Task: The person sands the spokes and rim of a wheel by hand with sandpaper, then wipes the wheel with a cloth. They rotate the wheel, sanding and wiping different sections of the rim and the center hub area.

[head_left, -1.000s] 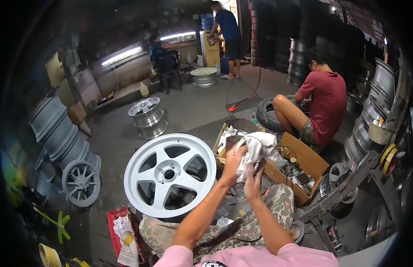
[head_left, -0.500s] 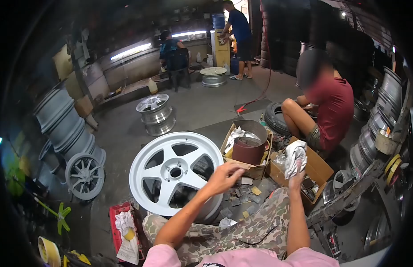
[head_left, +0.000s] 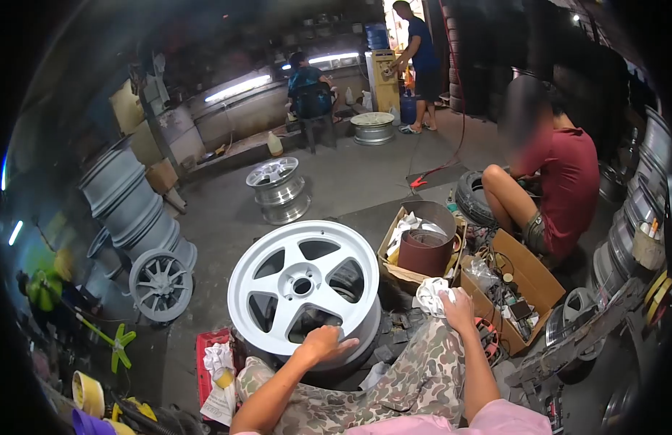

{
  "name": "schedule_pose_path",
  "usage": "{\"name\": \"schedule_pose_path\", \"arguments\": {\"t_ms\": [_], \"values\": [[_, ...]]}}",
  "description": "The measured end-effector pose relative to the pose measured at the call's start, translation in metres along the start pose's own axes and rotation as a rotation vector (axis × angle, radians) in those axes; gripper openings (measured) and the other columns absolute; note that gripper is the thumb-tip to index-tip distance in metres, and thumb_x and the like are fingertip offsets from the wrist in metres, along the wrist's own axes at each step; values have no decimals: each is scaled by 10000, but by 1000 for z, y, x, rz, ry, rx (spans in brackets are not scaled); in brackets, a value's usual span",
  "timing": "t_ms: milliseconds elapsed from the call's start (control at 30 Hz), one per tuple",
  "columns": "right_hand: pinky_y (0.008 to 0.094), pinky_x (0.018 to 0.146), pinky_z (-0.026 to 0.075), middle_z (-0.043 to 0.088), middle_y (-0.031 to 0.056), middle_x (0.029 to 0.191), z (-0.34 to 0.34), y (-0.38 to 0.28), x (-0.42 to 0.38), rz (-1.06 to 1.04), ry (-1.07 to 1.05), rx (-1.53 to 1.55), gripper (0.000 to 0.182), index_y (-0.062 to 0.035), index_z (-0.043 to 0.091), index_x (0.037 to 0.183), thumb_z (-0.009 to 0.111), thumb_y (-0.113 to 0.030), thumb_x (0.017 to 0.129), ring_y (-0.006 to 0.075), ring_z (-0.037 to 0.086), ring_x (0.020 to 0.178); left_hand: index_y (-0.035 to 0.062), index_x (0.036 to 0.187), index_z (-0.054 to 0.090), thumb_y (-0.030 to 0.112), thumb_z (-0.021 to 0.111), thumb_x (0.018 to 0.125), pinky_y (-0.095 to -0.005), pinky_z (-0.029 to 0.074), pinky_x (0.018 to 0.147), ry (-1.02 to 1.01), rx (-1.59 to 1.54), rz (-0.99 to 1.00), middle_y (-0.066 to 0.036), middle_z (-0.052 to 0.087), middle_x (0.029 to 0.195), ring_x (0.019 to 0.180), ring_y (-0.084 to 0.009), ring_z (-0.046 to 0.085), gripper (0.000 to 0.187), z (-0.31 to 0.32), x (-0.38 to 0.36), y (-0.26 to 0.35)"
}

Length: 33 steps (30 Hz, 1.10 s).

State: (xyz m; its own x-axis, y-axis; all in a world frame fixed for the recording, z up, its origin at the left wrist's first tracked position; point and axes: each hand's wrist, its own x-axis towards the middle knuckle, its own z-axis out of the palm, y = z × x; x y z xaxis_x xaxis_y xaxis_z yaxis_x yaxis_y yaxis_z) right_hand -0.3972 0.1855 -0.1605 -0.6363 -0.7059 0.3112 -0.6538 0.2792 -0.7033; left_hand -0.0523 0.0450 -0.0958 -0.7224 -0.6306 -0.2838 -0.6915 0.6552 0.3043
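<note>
My left hand [head_left: 327, 345] is at the near edge of a large white five-spoke wheel rim [head_left: 281, 304], its fingers curled over the lip and its thumb stretched to the right. My fingers' undersides are hidden. Crumpled in my right hand [head_left: 458, 308] is a white rag [head_left: 432, 296], held above my right knee. Beside the rim, a box of rags [head_left: 385, 250] carries a roll of brown sandpaper [head_left: 424, 250]. Small dark pieces [head_left: 397, 330] lie on the floor between the rim and my camouflage trousers [head_left: 401, 370].
An open cardboard box [head_left: 532, 290] of tools stands right of my knee. A person in a maroon shirt [head_left: 568, 181] sits by a tyre [head_left: 472, 196]. Stacked rims [head_left: 133, 203] rise at the left, near a red tray [head_left: 214, 370]. Two people are farther back.
My left hand has moved down and left onto the rim's near edge, its fingers curling. My right hand has lowered the rag leftward towards my knee. The view has shifted.
</note>
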Motion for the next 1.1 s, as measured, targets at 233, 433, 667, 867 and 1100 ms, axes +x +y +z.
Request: {"name": "schedule_pose_path", "arguments": {"t_ms": [233, 433, 667, 867, 1100], "values": [[519, 857, 465, 644, 276, 972, -13, 16, -3, 101, 78, -69, 455, 48, 680, 943, 607, -401, 967, 475, 612, 964, -77, 1282, 591, 522, 574, 987, -522, 518, 911, 124, -196, 74, -341, 683, 1060, 1033, -488, 660, 668, 16, 16, -8], [473, 928, 470, 679, 294, 1089, -35, 14, -9, 195, 53, -123, 510, 52, 691, 1103, 586, -430, 976, 462, 626, 1070, -77, 1383, 515, 488, 581, 990, -521, 519, 914, 232, -251, 83, -353, 675, 1076, 1043, -495, 657, 692, 31, 19, -12], [464, 928, 475, 675, 290, 1137, -41, 23, -6, 233, 23, -85, 496, 63, 673, 1143, 598, -399, 976, 467, 619, 1091, -28, 1337, 588, 603, 549, 965, -517, 539, 892, 26, -99, -34, -318, 701, 1041, 1004, -480, 680, 734, -12, -13, -19], [478, 881, 498, 660, 271, 1088, -11, -76, 28, -135, 184, -8, 389, 49, 619, 1136, 661, -289, 948, 440, 644, 998, 27, 1070, 760, 460, 650, 953, -495, 539, 895, 435, -275, -132, -252, 732, 1024, 973, -420, 702, 461, -79, -33, -136], [446, 803, 535, 611, 149, 1001, 111, -198, -74, -834, -483, -35, 395, -148, 757, 1112, 697, -480, 906, 324, 640, 956, 2, 1337, 605, 424, 657, 951, -467, 466, 1046, 850, -17, -621, -292, 544, 1397, 1296, -434, 538, 574, -79, 39, -281]]}}
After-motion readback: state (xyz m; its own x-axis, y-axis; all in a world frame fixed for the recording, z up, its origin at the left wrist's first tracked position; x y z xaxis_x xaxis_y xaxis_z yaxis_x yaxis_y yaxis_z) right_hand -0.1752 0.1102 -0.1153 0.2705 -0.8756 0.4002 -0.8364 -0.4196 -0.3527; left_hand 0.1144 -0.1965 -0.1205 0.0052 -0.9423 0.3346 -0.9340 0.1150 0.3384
